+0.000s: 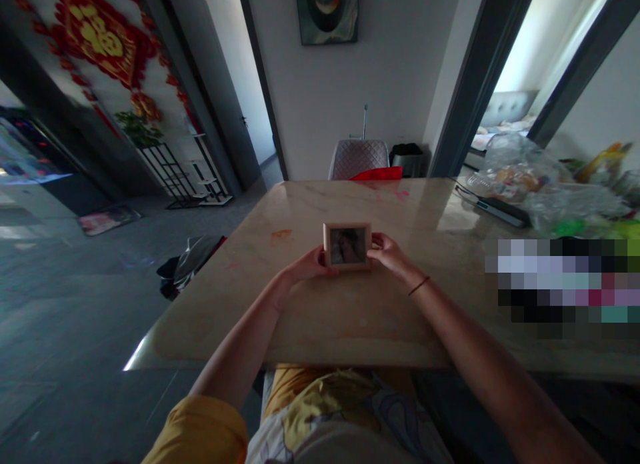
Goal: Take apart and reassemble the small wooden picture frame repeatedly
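A small wooden picture frame (347, 245) stands upright on the beige marble table (350, 317), its dark glass facing me. My left hand (311, 264) grips its left edge with fingers curled round it. My right hand (389, 252) grips the right edge the same way, a thin red band on that wrist. Both forearms stretch out over the table's near edge.
Clear plastic bags (540, 184) with food and a dark remote-like bar (500, 211) lie at the table's far right. A grey padded chair (358, 159) with a red cloth stands at the far end. A bag (193, 257) lies on the floor to the left.
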A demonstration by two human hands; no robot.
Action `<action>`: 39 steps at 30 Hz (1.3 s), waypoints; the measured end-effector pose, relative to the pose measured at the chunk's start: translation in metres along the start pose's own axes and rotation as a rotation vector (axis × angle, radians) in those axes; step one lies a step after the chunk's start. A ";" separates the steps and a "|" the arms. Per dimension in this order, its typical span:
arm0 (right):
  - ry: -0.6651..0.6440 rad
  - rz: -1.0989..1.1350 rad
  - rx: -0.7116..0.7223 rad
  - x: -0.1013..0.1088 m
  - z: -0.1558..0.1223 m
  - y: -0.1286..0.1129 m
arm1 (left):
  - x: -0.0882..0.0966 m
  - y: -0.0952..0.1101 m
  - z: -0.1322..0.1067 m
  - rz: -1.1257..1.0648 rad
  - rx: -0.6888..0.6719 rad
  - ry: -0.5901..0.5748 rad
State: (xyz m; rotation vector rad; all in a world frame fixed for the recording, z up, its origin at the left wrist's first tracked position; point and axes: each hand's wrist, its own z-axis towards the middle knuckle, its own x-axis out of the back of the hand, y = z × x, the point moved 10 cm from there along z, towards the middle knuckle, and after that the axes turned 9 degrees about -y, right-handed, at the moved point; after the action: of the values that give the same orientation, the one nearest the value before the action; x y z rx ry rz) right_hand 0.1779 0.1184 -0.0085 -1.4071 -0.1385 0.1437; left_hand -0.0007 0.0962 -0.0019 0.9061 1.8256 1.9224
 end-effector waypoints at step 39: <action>-0.259 -0.134 -0.061 -0.015 -0.004 -0.003 | 0.002 -0.004 0.003 0.022 -0.002 0.019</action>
State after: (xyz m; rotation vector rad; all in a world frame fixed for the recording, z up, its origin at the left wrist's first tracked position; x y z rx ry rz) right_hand 0.1644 0.1111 -0.0066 -1.4310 -0.4536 0.2112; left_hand -0.0006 0.1005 -0.0058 0.9143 1.8309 1.9522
